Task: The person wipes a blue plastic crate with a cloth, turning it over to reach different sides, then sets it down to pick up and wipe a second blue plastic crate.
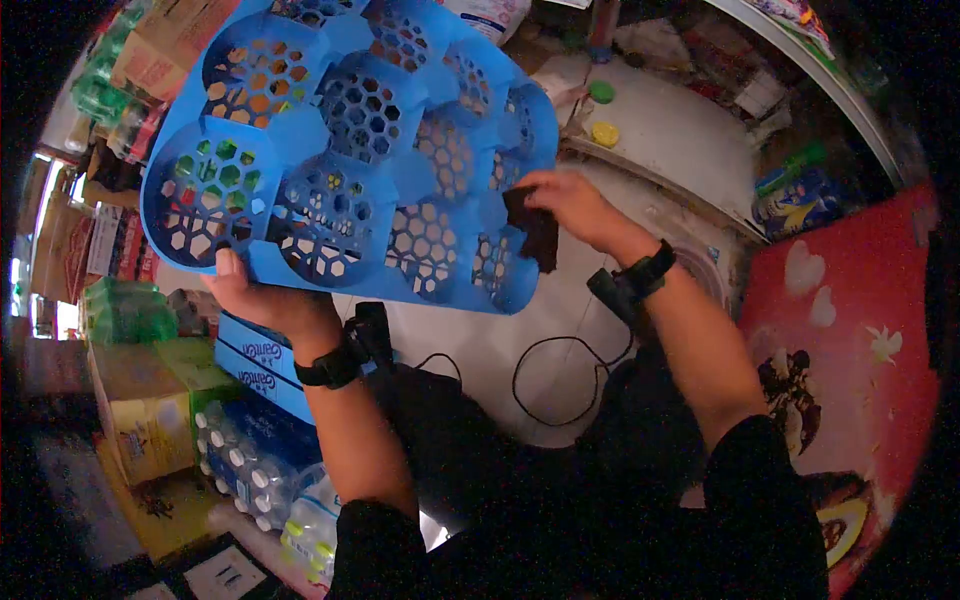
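Observation:
A blue plastic bottle tray [298, 137] with round cups and honeycomb holes is raised and tilted in front of me. My left hand [272, 303] grips its lower left edge, with the thumb over the rim. At the tray's right edge, my right hand [582, 208] pinches a dark brown cloth [541, 238] that lies against the tray's side. The far part of the tray runs out of the top of the view. I cannot see the left fingers behind the tray.
On the left stand stacked cartons [155, 425], green bottle packs [125, 312] and packed water bottles [245, 465]. A pale shelf [680, 150] holds a yellow lid [605, 133] and a green lid [600, 92]. A red panel [850, 330] stands at right; a black cable [517, 375] loops over the floor.

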`<state>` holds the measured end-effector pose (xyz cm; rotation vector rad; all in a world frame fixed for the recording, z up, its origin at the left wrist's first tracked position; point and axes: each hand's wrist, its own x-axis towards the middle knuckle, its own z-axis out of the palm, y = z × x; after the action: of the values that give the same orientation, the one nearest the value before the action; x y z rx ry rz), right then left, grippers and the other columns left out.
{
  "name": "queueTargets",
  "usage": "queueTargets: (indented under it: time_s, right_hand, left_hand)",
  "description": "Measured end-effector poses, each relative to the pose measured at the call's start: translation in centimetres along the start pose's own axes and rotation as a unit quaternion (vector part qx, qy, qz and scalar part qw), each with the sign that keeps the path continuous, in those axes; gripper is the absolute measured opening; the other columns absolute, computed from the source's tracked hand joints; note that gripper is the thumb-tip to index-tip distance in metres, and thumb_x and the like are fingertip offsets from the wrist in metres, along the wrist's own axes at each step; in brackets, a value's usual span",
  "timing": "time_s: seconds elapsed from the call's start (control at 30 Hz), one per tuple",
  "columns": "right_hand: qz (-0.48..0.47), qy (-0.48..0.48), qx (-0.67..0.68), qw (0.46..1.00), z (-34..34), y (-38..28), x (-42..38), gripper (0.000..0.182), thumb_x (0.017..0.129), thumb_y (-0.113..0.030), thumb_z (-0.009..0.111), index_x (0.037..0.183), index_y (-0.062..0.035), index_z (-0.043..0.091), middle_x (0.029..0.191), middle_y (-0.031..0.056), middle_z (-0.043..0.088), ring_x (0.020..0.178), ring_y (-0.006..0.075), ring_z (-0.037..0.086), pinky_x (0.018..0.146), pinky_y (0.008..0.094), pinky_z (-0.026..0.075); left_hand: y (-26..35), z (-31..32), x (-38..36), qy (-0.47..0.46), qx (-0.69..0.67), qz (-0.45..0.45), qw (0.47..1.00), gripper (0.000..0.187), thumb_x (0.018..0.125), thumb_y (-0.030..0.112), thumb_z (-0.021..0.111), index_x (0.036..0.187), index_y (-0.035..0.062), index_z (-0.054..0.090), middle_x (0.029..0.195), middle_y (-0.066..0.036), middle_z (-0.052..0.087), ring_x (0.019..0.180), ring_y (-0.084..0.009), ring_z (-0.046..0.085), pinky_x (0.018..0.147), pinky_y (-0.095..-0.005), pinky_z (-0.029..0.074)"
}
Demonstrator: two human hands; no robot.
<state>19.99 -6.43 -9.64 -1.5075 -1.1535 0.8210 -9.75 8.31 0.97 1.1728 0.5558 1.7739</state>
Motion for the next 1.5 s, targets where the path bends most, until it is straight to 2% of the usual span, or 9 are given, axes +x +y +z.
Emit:
queueTargets:
  time_s: [0.13, 0.37, 0.57, 0.7, 0.8, 0.93, 1.17, 1.37, 1.5]
  right_hand:
    - [0.049, -0.040, 0.148, 0.987, -1.7, -3.5, -0.3, 0.027, 0.090, -0.015, 0.057, 0.111, -0.0055, 0.072, 0.106, 0.0149, 0.074, 0.097, 0.0331, 0.071, 0.088, 0.0386, 0.056]
    - [-0.284, -0.106, -0.390, 0.869, 2.3, -0.9, -2.8, 0.026, 0.086, -0.010, 0.058, 0.109, -0.0117, 0.069, 0.112, 0.0067, 0.070, 0.105, 0.0328, 0.062, 0.084, 0.0459, 0.057]
    - [-0.183, -0.163, -0.343, 0.907, 4.2, -1.2, -3.5, 0.024, 0.088, -0.011, 0.065, 0.112, -0.0065, 0.068, 0.098, 0.0108, 0.071, 0.095, 0.0283, 0.065, 0.083, 0.0395, 0.054]
    - [0.034, -0.237, -0.082, 0.968, 4.7, -3.1, -3.6, 0.027, 0.093, -0.025, 0.068, 0.110, -0.0043, 0.072, 0.100, 0.0140, 0.074, 0.094, 0.0275, 0.070, 0.086, 0.0372, 0.053]
    - [0.042, -0.185, 0.072, 0.979, 2.4, -2.9, -2.1, 0.029, 0.092, -0.027, 0.069, 0.106, -0.0027, 0.074, 0.094, 0.0097, 0.075, 0.089, 0.0189, 0.069, 0.085, 0.0341, 0.053]
    - [-0.033, -0.071, -0.066, 0.995, -0.6, -4.3, -2.0, 0.029, 0.089, -0.028, 0.073, 0.104, -0.0025, 0.076, 0.091, 0.0074, 0.076, 0.087, 0.0122, 0.068, 0.086, 0.0313, 0.053]
    - [-0.327, -0.105, -0.370, 0.863, 1.7, -2.7, -2.9, 0.033, 0.079, -0.006, 0.060, 0.110, -0.0047, 0.068, 0.109, 0.0168, 0.070, 0.101, 0.0402, 0.065, 0.089, 0.0483, 0.055]
    - [-0.122, -0.223, -0.303, 0.919, 4.8, -0.5, -3.7, 0.030, 0.087, -0.004, 0.056, 0.116, -0.0012, 0.066, 0.113, 0.0168, 0.070, 0.107, 0.0337, 0.067, 0.092, 0.0424, 0.053]
    - [0.096, -0.224, 0.019, 0.970, 5.9, 0.2, -3.7, 0.028, 0.093, -0.007, 0.058, 0.119, -0.0011, 0.065, 0.112, 0.0140, 0.071, 0.105, 0.0285, 0.068, 0.091, 0.0412, 0.053]
  left_hand:
    - [0.3, -0.3, 1.0, -0.008, -0.038, 0.003, 0.999, 0.037, 0.093, 0.028, 0.051, 0.116, -0.0012, 0.053, 0.110, -0.011, 0.061, 0.098, -0.0204, 0.062, 0.085, -0.0368, 0.053]
    - [0.2, 0.6, 0.3, 0.026, 0.052, 0.103, 0.993, 0.047, 0.090, 0.029, 0.059, 0.123, -0.0044, 0.055, 0.117, -0.018, 0.064, 0.102, -0.0300, 0.066, 0.091, -0.0479, 0.056]
    - [1.1, 1.7, -0.3, 0.029, 0.049, 0.113, 0.992, 0.055, 0.086, 0.028, 0.062, 0.130, -0.0030, 0.050, 0.121, -0.019, 0.063, 0.102, -0.0306, 0.066, 0.090, -0.0461, 0.056]
    - [0.6, 0.9, 0.4, 0.008, 0.017, 0.073, 0.997, 0.050, 0.089, 0.032, 0.057, 0.127, -0.0004, 0.056, 0.121, -0.017, 0.063, 0.106, -0.0301, 0.065, 0.094, -0.0464, 0.053]
    - [0.3, 0.2, 0.6, 0.023, -0.011, 0.020, 0.999, 0.047, 0.091, 0.036, 0.052, 0.123, 0.0029, 0.060, 0.121, -0.014, 0.064, 0.107, -0.0288, 0.064, 0.097, -0.0458, 0.051]
    - [2.3, 2.2, -0.2, 0.035, -0.065, 0.007, 0.997, 0.039, 0.092, 0.032, 0.048, 0.110, -0.0012, 0.058, 0.107, -0.010, 0.062, 0.095, -0.0199, 0.064, 0.086, -0.0381, 0.054]
    - [0.6, 0.6, 0.4, 0.026, -0.002, 0.045, 0.999, 0.047, 0.091, 0.039, 0.053, 0.122, 0.0040, 0.062, 0.117, -0.012, 0.065, 0.103, -0.0285, 0.065, 0.093, -0.0434, 0.053]
    - [1.0, 1.6, -0.1, 0.033, 0.028, 0.142, 0.989, 0.048, 0.085, 0.029, 0.063, 0.123, 0.0005, 0.056, 0.119, -0.014, 0.063, 0.103, -0.0287, 0.064, 0.091, -0.0453, 0.054]
    - [0.9, 2.0, -0.2, 0.041, 0.047, 0.129, 0.990, 0.047, 0.085, 0.028, 0.064, 0.121, 0.0000, 0.055, 0.119, -0.016, 0.062, 0.101, -0.0287, 0.064, 0.090, -0.0456, 0.055]
